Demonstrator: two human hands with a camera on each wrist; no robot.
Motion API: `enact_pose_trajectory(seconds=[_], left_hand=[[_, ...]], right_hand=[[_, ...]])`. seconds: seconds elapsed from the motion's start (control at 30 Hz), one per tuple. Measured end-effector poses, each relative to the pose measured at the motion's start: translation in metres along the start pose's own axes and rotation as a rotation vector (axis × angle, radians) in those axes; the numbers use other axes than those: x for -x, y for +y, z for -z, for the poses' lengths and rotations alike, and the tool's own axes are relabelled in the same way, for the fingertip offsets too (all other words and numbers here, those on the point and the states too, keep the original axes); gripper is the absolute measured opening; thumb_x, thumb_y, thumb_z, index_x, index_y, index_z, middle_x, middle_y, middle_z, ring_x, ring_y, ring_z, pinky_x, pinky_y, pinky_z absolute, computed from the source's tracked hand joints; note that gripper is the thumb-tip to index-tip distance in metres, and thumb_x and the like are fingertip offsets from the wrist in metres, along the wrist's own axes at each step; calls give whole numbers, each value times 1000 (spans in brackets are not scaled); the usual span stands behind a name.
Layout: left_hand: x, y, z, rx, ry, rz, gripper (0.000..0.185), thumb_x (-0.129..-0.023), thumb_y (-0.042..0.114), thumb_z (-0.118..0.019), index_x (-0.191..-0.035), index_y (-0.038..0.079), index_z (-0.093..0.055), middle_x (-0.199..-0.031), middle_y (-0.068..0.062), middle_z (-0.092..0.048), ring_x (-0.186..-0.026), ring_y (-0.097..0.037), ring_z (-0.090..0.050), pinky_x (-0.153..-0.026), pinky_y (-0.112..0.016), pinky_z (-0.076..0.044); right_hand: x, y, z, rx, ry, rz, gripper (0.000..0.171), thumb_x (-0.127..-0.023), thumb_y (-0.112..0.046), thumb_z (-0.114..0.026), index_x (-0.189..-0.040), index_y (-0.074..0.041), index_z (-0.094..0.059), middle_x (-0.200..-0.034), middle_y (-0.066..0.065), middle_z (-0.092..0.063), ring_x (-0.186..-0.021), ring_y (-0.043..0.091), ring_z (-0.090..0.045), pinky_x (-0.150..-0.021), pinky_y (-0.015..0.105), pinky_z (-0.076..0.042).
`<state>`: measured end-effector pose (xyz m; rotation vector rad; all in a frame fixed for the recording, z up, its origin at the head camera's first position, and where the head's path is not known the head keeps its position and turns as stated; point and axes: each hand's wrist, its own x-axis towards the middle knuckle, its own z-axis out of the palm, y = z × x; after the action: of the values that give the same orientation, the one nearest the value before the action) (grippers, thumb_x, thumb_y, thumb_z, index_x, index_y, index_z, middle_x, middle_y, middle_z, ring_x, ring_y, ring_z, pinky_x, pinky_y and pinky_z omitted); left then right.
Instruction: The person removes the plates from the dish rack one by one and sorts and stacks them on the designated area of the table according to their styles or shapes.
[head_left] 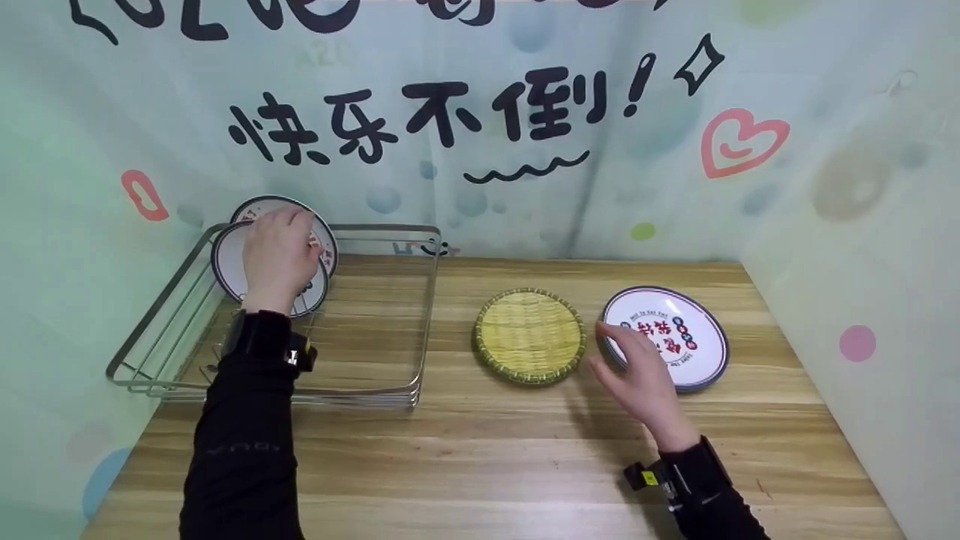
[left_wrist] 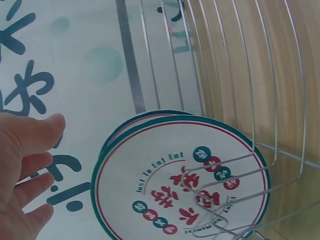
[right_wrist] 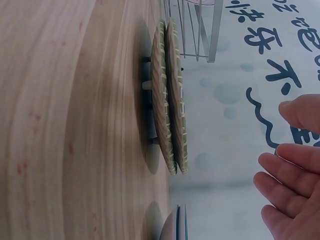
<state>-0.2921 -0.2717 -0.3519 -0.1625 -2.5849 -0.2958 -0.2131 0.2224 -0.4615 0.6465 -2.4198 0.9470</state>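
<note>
Two round white plates with dark rims and red lettering stand on edge in a wire rack (head_left: 431, 315). They are the front plate (left_wrist: 125, 165) and the back plate (head_left: 327, 234), overlapping. My left hand (head_left: 279, 251) is in front of them in the head view; the left wrist view shows its fingers loosely spread and apart from the plates, with nothing held. Over the near left edge of a stack of oval white plates (head_left: 701, 352) is my right hand (head_left: 641, 382), its fingers relaxed and holding nothing. Two stacked woven bamboo trays (head_left: 529, 336) lie left of it.
The wooden table (head_left: 480, 465) meets a printed cloth backdrop (head_left: 510, 202) at the back and sides. The rack takes up the table's left side, its wire rim raised. Small feet under the lower bamboo tray (right_wrist: 159, 100) show in the right wrist view.
</note>
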Motion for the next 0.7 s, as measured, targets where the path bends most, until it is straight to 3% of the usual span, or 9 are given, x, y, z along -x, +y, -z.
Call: enact_pose_trajectory(seconds=[0.17,0.37,0.7], left_hand=[[0,-6,-6,10,-51,45,42,-82,1,-71,-121,-8,-60,-129,-29,-57,-124,-47,-48,-108,-59,-34],[0,-13,-13,-8,-98,52,45,-83,0,-68,-125,-10,-58,-131,-30,-55,-127,-47,-45,-110,-58,-32],[1,-17,-24,-77,-120,2,38,-79,-3,-66,-115,-13,-61,-130,-29,-57,-131,-44,-43,-112,-52,-32]], right_hand=[[0,1,-2,-6,-3,18,56,-79,-3,-80,-129,7,-57,-126,21,-63,-118,39,-55,-105,52,-39],[1,1,-4,-4,-7,23,55,-80,-4,-80,-129,7,-57,-125,21,-63,-117,39,-56,-105,53,-40],[0,3,-8,5,-13,31,57,-78,-1,-81,-129,8,-57,-121,20,-65,-113,37,-59,-101,52,-44]])
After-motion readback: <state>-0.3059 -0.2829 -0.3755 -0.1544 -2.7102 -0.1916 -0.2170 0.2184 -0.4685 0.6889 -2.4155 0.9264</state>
